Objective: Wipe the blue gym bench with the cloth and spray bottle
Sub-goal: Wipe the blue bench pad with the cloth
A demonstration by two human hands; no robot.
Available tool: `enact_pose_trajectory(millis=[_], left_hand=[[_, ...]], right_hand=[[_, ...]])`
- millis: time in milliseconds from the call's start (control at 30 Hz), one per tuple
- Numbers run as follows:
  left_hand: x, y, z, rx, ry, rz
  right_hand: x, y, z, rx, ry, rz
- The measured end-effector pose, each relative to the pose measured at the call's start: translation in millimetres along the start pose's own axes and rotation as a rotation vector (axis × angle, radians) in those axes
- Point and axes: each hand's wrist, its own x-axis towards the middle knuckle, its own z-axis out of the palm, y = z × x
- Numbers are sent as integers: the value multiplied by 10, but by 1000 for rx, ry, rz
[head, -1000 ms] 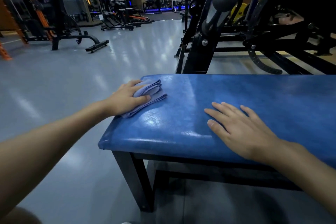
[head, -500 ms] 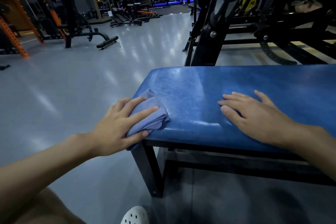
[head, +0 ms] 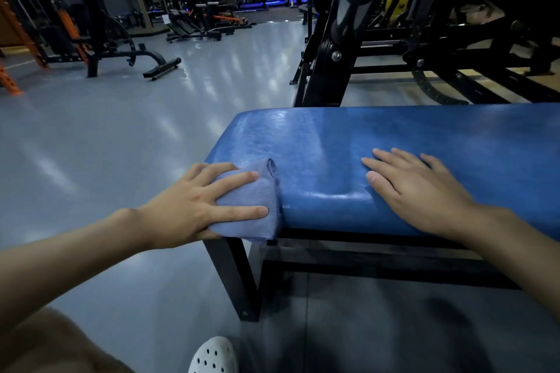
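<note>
The blue gym bench (head: pixel 394 136) has a glossy padded top on a black frame and fills the right half of the head view. A folded light-blue cloth (head: pixel 257 212) lies draped over its near left corner. My left hand (head: pixel 194 206) presses on the cloth with straight, spread fingers. My right hand (head: pixel 415 191) lies flat on the pad near the front edge, palm down, holding nothing. No spray bottle is in view.
A black weight machine frame (head: pixel 330 48) rises right behind the bench. More gym machines (head: pixel 100 39) stand far left across the grey floor (head: pixel 106 145). My white perforated shoe (head: pixel 213 356) is on the floor below the bench's left leg (head: pixel 235 278).
My left hand has dragged the cloth from the far left part of the pad toward me, down to the near left corner. My right hand stayed flat on the pad.
</note>
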Motion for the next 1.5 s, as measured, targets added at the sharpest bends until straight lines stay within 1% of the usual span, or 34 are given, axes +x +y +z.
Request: enact_pose_trajectory(millis=[167,300,400,467,533,600,667,733,800,867,933,1000,1100,1167,1233,1300,1367,1433,1500], left_hand=[[165,112,-44,27,-44,-11],[596,406,-21,20,-17,12],[997,698,-67,-17,-10,14],[1126,763,-113,-57,3,-14],[1124,738,-130,-135,-15,-59],[990,678,-152,-218,-3,-112],[811,549,-199,-354,16,-187],[629,354,-214,-514,14,-322],[474,187,-157,-576,-17,-427],[360,114,-56,-489,-93,-431],[303,91,31,-373,-159,-390],[311,62,31,-364,-176,-396],[410,69,-48,-440,-176,-428],[500,143,-71,-418,-207,-434],[602,211,-63,-354,-218,-440],[685,230,-77,-320,-219,-444],[724,211,-95,-329,-225,-447],[747,207,-103,-364,-217,-451],[799,245,-100,-417,-191,-433]], right_hand=[[-44,54,-14,62,47,-23],[-229,167,-45,107,57,-29],[-387,289,-58,143,147,18],[-441,278,-47,180,259,46],[-511,116,-29,224,402,49],[-555,-203,-2,262,533,-24],[-517,-592,43,270,605,-94],[-395,-961,117,257,602,-94],[-267,-1243,219,187,505,-41],[-189,-1359,364,14,416,-24],[-162,-1316,462,-106,418,-34],[-175,-1197,505,-156,487,-51],[-249,-926,572,-211,623,-46],[-360,-694,636,-213,705,-3],[-444,-608,698,-183,776,106],[-412,-768,744,-102,837,264],[-311,-1007,777,-19,892,368],[-250,-1079,799,-23,936,335],[-282,-912,812,-77,971,200]])
